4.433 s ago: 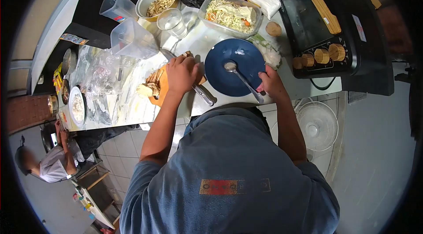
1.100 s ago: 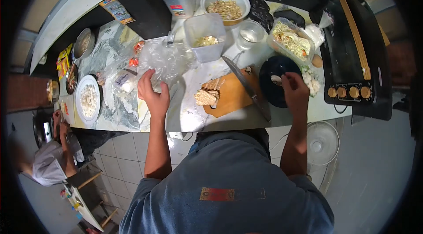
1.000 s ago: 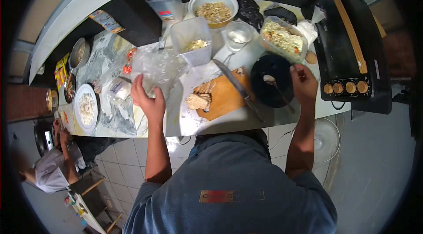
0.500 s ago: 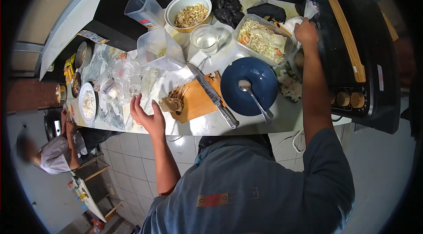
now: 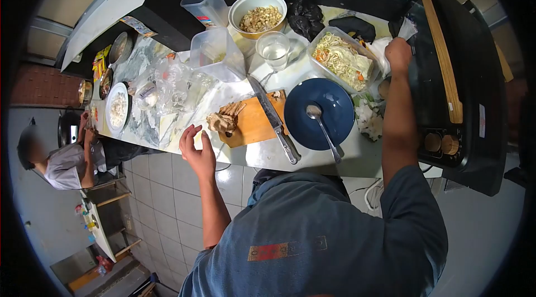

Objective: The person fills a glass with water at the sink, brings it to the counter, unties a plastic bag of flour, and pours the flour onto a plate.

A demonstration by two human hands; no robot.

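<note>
My right hand (image 5: 398,55) reaches to the back right, its fingers closed on a white plastic bag (image 5: 381,51) between the food container and the black oven; the fingertips are partly hidden. My left hand (image 5: 198,150) hovers by the front edge of the counter, holding nothing, fingers apart and loosely bent. Just beyond it, a pale brown mushroom cluster (image 5: 222,122) rests on a wooden cutting board (image 5: 251,122). A large knife (image 5: 272,120) lies across the board. Right of the knife, a dark blue bowl (image 5: 301,126) holds a metal spoon (image 5: 321,127).
A clear container (image 5: 357,86) holds noodles and shredded vegetables. Behind are a bowl of chopped food (image 5: 258,17), a water cup (image 5: 273,51) and a plastic tub (image 5: 219,56). The black oven (image 5: 455,146) borders the right side. Another person (image 5: 72,165) sits at far left.
My head view has shifted, so the counter items appear further right. My left hand's fingers have curled in somewhat. The right hand stays at the white bag.
</note>
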